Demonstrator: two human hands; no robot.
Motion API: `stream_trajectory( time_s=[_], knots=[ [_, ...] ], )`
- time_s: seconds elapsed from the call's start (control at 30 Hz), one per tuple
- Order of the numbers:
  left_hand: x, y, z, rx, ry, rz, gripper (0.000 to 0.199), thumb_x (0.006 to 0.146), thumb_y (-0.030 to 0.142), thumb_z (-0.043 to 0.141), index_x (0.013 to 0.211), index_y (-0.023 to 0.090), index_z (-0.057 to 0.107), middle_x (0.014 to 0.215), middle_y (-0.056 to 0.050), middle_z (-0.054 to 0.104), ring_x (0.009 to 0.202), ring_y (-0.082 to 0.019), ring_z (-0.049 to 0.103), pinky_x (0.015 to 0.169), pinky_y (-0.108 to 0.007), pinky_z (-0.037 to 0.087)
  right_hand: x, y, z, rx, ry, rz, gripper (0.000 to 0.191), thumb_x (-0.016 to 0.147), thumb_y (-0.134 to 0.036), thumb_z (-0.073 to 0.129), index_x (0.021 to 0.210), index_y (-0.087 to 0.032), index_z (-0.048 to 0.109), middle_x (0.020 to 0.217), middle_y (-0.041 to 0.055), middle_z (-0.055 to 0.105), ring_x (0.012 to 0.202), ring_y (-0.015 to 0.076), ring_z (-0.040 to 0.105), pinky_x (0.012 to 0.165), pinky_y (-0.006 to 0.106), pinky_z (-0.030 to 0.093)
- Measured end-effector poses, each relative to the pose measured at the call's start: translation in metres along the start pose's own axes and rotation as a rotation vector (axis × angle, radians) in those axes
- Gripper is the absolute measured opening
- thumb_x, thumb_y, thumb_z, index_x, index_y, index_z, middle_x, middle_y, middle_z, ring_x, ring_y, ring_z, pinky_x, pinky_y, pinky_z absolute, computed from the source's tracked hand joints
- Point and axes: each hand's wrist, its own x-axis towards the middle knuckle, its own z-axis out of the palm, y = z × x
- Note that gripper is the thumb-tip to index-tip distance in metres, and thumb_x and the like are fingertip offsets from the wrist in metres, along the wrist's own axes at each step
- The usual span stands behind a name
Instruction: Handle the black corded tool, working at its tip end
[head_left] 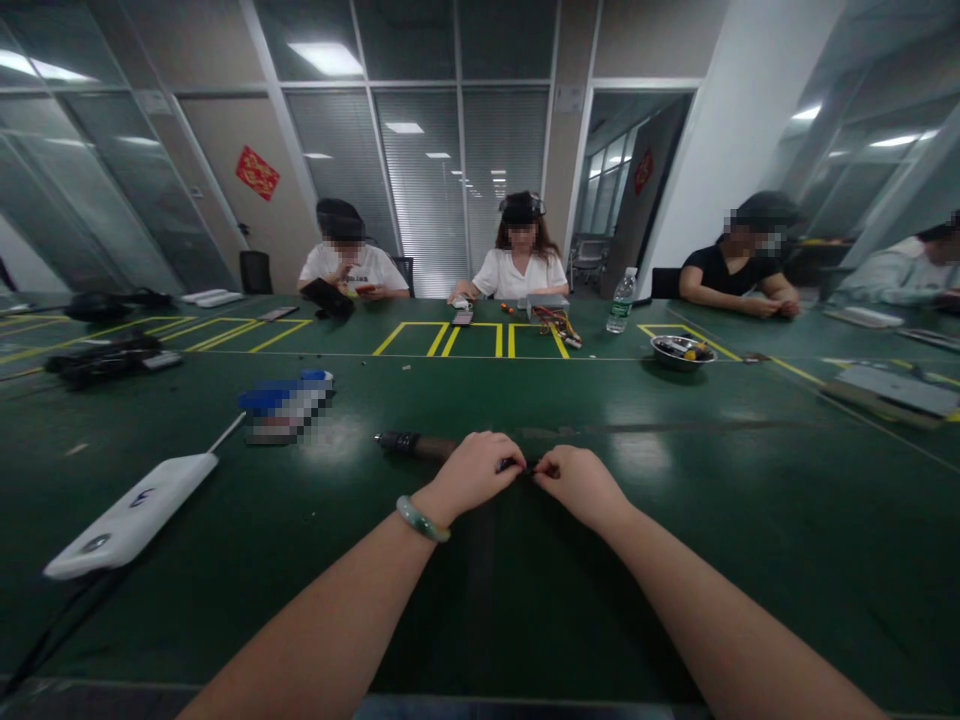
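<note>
Head view: green tabletop (780, 570) filling the lower part of the frame, with yellow taped outlines (472, 340) toward its far side. Upper middle, a seated co-worker in a white top (521, 275), hands apart from the near pair. Upper right of centre, a steel bowl (682, 352) holding dark and yellow odds and ends, too small to name; just left of it, a capped plastic water bottle (621, 300), and farther left a grey box with coloured wires (547, 308). Lower left, a flat white device (131, 515) on a thin cord; above it, a pixelated package (285, 405), contents unreadable. Centre, left hand (472, 475) and right hand (581, 488) meeting, fingers (504, 462) curled closed around a small dark piece (519, 465), mostly hidden. Behind the left hand, a dark cylindrical handle (416, 446), any join to that piece out of sight. On the left wrist, a pale green bangle (422, 520). Best handling for so small a piece: fingertips close, wrists low and steady, pressure even from both sides.
</note>
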Motion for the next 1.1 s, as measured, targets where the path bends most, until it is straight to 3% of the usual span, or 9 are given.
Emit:
stream_trajectory(
  time_s=[0.47, 0.7, 0.93, 1.1],
  knots=[
    [-0.001, 0.003, 0.001, 0.024, 0.039, -0.040, 0.012, 0.088, 0.031, 0.058, 0.096, 0.027, 0.066, 0.100, 0.001, 0.066, 0.097, -0.019, 0.059, 0.088, -0.033, 0.044, 0.001, 0.000, 0.008, 0.075, 0.034, -0.039, 0.011, 0.084, -0.026, 0.062, 0.086, -0.022, 0.072, 0.084, -0.0001, 0.065, 0.073, 0.0134, 0.059, 0.068, 0.025, 0.041],
    [0.000, 0.003, 0.002, 0.045, 0.027, -0.068, 0.012, 0.087, 0.031, 0.059, 0.094, 0.026, 0.067, 0.100, -0.001, 0.066, 0.097, -0.020, 0.059, 0.088, -0.034, 0.044, 0.003, -0.001, 0.015, 0.180, 0.027, 0.049, 0.011, 0.084, -0.026, 0.059, 0.088, -0.022, 0.069, 0.085, -0.0001, 0.067, 0.077, 0.0146, 0.061, 0.071, 0.025, 0.043],
    [0.000, 0.005, 0.008, 0.102, 0.084, -0.095, 0.021, 0.085, 0.031, 0.062, 0.105, 0.025, 0.062, 0.101, -0.001, 0.066, 0.097, -0.021, 0.059, 0.087, -0.035, 0.044, 0.004, -0.001, 0.022, 0.241, 0.060, 0.095, 0.020, 0.082, -0.025, 0.059, 0.102, -0.023, 0.063, 0.078, -0.0028, 0.065, 0.070, 0.0135, 0.060, 0.063, 0.024, 0.041],
    [0.002, 0.007, 0.010, 0.154, 0.044, -0.132, 0.020, 0.087, 0.036, 0.057, 0.098, 0.023, 0.066, 0.095, -0.004, 0.068, 0.094, -0.023, 0.060, 0.086, -0.037, 0.044, 0.005, -0.001, 0.021, 0.258, 0.040, 0.090, 0.020, 0.083, -0.023, 0.057, 0.102, -0.023, 0.062, 0.078, -0.0022, 0.065, 0.070, 0.0137, 0.060, 0.065, 0.025, 0.042]
  ],
)
